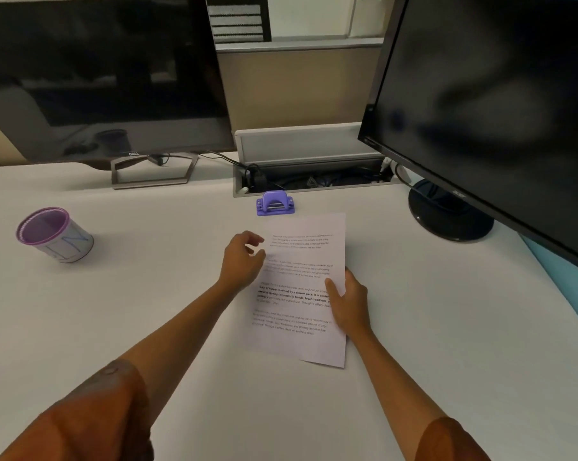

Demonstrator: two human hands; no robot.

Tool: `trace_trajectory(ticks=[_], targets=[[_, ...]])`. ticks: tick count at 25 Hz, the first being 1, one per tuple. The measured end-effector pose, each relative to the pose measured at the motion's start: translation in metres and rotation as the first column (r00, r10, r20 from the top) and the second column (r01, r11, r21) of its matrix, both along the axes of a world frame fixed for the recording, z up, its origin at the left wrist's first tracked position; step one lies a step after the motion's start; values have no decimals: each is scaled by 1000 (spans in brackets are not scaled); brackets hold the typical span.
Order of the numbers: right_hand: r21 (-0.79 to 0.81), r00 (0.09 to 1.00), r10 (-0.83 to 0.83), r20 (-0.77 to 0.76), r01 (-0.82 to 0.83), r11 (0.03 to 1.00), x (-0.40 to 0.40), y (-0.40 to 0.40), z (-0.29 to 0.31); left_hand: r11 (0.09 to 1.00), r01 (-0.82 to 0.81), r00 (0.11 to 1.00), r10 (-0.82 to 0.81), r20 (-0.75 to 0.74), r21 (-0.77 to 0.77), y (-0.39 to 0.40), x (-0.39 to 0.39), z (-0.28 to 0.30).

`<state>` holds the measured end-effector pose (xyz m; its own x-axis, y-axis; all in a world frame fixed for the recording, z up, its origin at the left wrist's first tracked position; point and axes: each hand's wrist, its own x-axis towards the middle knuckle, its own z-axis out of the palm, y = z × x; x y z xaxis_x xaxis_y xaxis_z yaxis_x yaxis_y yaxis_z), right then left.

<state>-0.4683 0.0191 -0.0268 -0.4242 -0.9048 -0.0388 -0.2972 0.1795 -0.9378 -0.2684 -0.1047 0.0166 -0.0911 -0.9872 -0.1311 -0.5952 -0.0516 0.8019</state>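
Bare worktop stretches wide between the purple-rimmed cup at far left and the sheet of paper, giving the left hand broad room on that side. Just beyond the paper's far edge stands a purple hole punch, near it but apart, with the open cable tray behind. The left monitor and its stand close off the back left. The right monitor overhangs the worktop, and its round base blocks the far right. A bare strip runs between that base and the paper, beside the right hand.
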Motion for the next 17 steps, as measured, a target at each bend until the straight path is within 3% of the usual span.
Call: trace_trajectory(ticks=[8,10,13,15,17], targets=[[-5,1000,22,11,-22,1000,-4,-1,-3,932,293,931,-228,286,-212,-86,-53,21],[-1,1000,18,8,-18,1000,-5,-1,-3,896,386,850,-254,461,-218,-104,-64,19],[6,1000,23,20,-23,1000,-7,-2,-5,848,504,620,-220,753,-167,-125,-71,9],[4,1000,19,25,-19,1000,-7,-1,-5,850,516,544,-227,808,-109,-135,-73,5],[-8,999,24,28,-24,1000,-7,-2,-6,867,496,545,-271,793,-44,-142,-74,8]])
